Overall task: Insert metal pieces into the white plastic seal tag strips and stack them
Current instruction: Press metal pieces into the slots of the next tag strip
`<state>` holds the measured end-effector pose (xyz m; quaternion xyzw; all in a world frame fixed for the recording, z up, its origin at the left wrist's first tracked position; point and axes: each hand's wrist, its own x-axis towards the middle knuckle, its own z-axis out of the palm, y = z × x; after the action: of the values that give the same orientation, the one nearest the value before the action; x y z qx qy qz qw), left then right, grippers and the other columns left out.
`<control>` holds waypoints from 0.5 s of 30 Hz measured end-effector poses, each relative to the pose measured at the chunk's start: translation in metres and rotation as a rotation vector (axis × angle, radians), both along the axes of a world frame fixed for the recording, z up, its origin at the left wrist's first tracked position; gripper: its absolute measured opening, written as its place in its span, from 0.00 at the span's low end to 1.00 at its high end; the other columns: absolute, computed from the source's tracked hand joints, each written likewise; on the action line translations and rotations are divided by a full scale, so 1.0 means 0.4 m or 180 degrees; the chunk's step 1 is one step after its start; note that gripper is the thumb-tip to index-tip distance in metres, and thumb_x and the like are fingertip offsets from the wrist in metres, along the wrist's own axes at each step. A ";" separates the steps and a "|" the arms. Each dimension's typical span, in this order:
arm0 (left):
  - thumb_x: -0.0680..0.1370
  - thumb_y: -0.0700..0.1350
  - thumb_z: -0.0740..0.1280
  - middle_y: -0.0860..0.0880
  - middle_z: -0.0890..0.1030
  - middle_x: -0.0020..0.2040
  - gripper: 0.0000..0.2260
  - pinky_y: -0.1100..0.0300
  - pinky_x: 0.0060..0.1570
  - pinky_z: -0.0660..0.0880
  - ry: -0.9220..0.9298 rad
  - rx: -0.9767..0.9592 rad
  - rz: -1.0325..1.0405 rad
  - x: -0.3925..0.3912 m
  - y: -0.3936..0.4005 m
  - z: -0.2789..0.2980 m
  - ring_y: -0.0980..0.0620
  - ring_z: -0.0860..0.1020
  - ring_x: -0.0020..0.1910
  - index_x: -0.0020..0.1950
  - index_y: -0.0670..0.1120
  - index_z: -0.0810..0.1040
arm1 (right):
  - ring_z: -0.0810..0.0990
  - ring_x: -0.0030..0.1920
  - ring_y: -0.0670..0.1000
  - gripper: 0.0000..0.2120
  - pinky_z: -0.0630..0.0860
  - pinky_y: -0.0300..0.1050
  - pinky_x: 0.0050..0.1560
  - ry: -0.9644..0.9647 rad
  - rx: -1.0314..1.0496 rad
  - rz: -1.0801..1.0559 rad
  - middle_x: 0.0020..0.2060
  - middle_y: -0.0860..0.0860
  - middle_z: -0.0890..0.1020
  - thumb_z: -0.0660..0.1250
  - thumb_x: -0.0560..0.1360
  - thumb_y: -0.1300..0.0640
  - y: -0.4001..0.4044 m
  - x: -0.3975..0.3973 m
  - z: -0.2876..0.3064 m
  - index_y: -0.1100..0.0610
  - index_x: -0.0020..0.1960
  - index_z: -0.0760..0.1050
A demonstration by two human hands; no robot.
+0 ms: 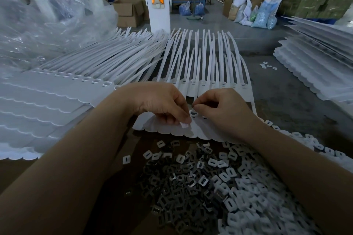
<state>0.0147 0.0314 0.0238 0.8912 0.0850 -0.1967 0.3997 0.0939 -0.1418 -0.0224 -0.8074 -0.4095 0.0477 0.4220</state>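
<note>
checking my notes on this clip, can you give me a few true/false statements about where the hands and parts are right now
1. Both hands work at the near edge of the white strip sheet. True.
2. The left hand lies flat and idle on the table. False: its fingers are curled and pinch a small white piece.
3. A heap of dark metal pieces lies between the forearms. True.
4. The white plastic pieces are heaped left of the metal ones. False: they lie to the right.
5. The right hand reaches into the heap of parts. False: it is up at the strip sheet, fingertips pinched.
</note>
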 end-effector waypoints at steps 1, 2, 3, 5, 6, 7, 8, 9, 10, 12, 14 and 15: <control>0.74 0.49 0.74 0.52 0.82 0.34 0.07 0.69 0.33 0.73 -0.0020 0.0022 0.0012 0.000 0.000 0.001 0.60 0.78 0.32 0.44 0.46 0.86 | 0.81 0.41 0.36 0.09 0.76 0.33 0.44 -0.0005 -0.0004 0.0009 0.37 0.40 0.83 0.71 0.75 0.55 0.000 0.000 0.000 0.42 0.40 0.79; 0.74 0.51 0.73 0.53 0.82 0.34 0.08 0.69 0.33 0.73 -0.0052 0.0038 0.0042 0.000 0.000 0.002 0.60 0.78 0.32 0.42 0.47 0.86 | 0.81 0.41 0.36 0.09 0.76 0.33 0.44 -0.0001 0.0009 0.0010 0.37 0.40 0.83 0.71 0.75 0.55 0.000 -0.001 0.000 0.42 0.40 0.79; 0.73 0.52 0.73 0.53 0.82 0.34 0.08 0.69 0.33 0.73 -0.0098 0.0045 0.0089 0.000 0.001 0.002 0.60 0.77 0.31 0.40 0.48 0.86 | 0.81 0.41 0.36 0.10 0.76 0.33 0.43 0.0010 0.0027 0.0010 0.37 0.40 0.83 0.71 0.75 0.56 -0.001 -0.001 0.000 0.42 0.39 0.79; 0.74 0.50 0.73 0.52 0.83 0.33 0.07 0.69 0.32 0.74 -0.0210 0.0057 0.0207 0.004 0.004 -0.002 0.60 0.78 0.31 0.39 0.47 0.85 | 0.81 0.41 0.36 0.11 0.76 0.33 0.43 0.0034 0.0034 0.0021 0.37 0.39 0.83 0.70 0.75 0.56 -0.002 -0.001 0.001 0.41 0.39 0.79; 0.74 0.48 0.73 0.52 0.83 0.33 0.06 0.69 0.31 0.74 -0.0279 0.0078 0.0271 0.006 0.006 -0.005 0.60 0.78 0.30 0.41 0.46 0.84 | 0.81 0.41 0.36 0.11 0.76 0.33 0.43 0.0043 0.0022 0.0030 0.37 0.39 0.83 0.70 0.75 0.56 -0.003 -0.002 0.001 0.41 0.39 0.79; 0.74 0.47 0.73 0.52 0.83 0.33 0.06 0.69 0.31 0.74 -0.0364 0.0101 0.0344 0.009 0.006 -0.009 0.61 0.78 0.30 0.43 0.46 0.84 | 0.81 0.41 0.37 0.11 0.77 0.34 0.43 0.0045 0.0002 0.0043 0.38 0.40 0.83 0.70 0.75 0.57 -0.003 -0.002 0.001 0.41 0.40 0.79; 0.75 0.47 0.73 0.52 0.83 0.33 0.05 0.70 0.31 0.74 -0.0460 0.0107 0.0422 0.012 0.006 -0.013 0.61 0.78 0.30 0.44 0.45 0.84 | 0.81 0.41 0.37 0.11 0.77 0.34 0.43 0.0040 -0.0020 0.0058 0.38 0.40 0.83 0.70 0.75 0.57 -0.003 -0.001 0.001 0.41 0.40 0.79; 0.75 0.46 0.73 0.52 0.83 0.34 0.05 0.70 0.30 0.73 -0.0551 0.0086 0.0490 0.015 0.005 -0.017 0.61 0.78 0.30 0.45 0.45 0.84 | 0.81 0.42 0.37 0.11 0.77 0.34 0.43 0.0039 -0.0033 0.0072 0.39 0.40 0.83 0.70 0.75 0.57 -0.003 0.000 0.001 0.41 0.41 0.79; 0.75 0.46 0.73 0.52 0.83 0.34 0.05 0.70 0.30 0.73 -0.0630 0.0043 0.0540 0.017 0.003 -0.020 0.61 0.78 0.30 0.45 0.45 0.85 | 0.81 0.42 0.38 0.11 0.77 0.34 0.44 0.0057 -0.0024 0.0081 0.39 0.41 0.83 0.70 0.75 0.58 -0.003 0.000 0.000 0.42 0.42 0.78; 0.74 0.47 0.74 0.51 0.84 0.35 0.05 0.70 0.29 0.72 -0.0744 -0.0043 0.0596 0.020 -0.003 -0.026 0.60 0.77 0.30 0.45 0.46 0.85 | 0.81 0.43 0.39 0.09 0.78 0.36 0.46 0.0151 0.0050 0.0067 0.40 0.43 0.84 0.71 0.74 0.59 -0.003 0.003 -0.003 0.44 0.43 0.78; 0.74 0.47 0.74 0.52 0.84 0.35 0.05 0.70 0.28 0.72 -0.0835 -0.0032 0.0596 0.023 -0.010 -0.032 0.62 0.77 0.29 0.44 0.47 0.84 | 0.82 0.43 0.42 0.09 0.80 0.41 0.47 0.0223 0.0120 0.0036 0.41 0.45 0.84 0.71 0.73 0.59 -0.003 0.005 -0.006 0.46 0.43 0.76; 0.75 0.48 0.73 0.52 0.84 0.35 0.04 0.71 0.28 0.72 -0.0863 0.0021 0.0576 0.024 -0.013 -0.033 0.63 0.77 0.29 0.44 0.47 0.84 | 0.83 0.43 0.43 0.09 0.80 0.43 0.47 0.0226 0.0134 0.0024 0.41 0.46 0.84 0.72 0.73 0.60 -0.003 0.006 -0.007 0.46 0.43 0.76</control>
<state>0.0242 0.0263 0.0105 0.8997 0.1108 -0.0376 0.4206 0.0962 -0.1432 -0.0251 -0.7946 -0.3983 0.0693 0.4530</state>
